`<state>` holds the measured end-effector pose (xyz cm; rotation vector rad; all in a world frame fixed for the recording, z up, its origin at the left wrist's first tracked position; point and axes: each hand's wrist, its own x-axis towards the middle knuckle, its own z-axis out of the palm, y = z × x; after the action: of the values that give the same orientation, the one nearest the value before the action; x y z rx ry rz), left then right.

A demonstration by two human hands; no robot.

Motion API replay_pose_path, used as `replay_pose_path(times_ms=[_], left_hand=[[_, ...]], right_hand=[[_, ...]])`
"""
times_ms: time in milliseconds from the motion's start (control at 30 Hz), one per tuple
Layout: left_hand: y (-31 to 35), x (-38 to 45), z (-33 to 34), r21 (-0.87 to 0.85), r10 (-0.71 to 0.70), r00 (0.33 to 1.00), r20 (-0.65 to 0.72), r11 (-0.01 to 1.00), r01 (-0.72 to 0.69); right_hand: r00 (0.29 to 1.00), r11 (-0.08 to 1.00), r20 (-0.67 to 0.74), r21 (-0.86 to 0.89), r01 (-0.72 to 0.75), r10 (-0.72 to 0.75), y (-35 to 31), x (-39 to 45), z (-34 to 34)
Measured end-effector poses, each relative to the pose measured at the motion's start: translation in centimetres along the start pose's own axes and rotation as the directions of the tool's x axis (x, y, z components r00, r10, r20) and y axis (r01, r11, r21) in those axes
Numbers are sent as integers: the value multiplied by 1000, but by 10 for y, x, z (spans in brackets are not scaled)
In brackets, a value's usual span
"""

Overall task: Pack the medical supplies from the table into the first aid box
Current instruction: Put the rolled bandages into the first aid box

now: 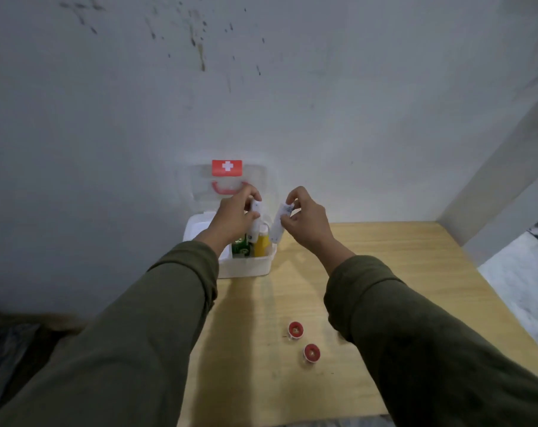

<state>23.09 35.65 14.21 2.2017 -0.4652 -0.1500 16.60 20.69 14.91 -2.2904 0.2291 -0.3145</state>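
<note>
The white first aid box (246, 268) stands open at the table's far left corner, its clear lid (206, 183) with a red cross label raised against the wall. Inside it stand a green carton (240, 247) and a yellow bottle (261, 244). My left hand (234, 215) pinches a small white tube (255, 221) upright over the box. My right hand (304, 217) pinches a white packet (278, 223) that hangs over the box's right rim. Two small red tape rolls (296, 329) (311, 352) lie on the table nearer to me.
The wooden table (385, 260) meets a grey wall at the back. Its right edge drops to a pale floor (520, 282). On the left, below the table's edge, the ground is dark and cluttered (12, 349).
</note>
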Motion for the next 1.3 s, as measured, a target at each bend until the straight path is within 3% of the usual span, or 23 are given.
replay_pose_path(times_ms=[267,467,733,1300], left_hand=[[-29,-1,-8,3,-27,997,67,1000,27],[-45,-3,9,83,-21,983,181,997,6],[-64,-9,26,102,-4,963,271,994,-24],[-73,-10,27,62,-30,958,286,998,12]], right_hand=[[999,999,42,-43,-23,25,-4,3,31],[989,979,144,-203,20,10,12,-4,46],[994,970,105,-236,63,-39,20,-4,48],[969,840,235,-539,66,75,36,-16,55]])
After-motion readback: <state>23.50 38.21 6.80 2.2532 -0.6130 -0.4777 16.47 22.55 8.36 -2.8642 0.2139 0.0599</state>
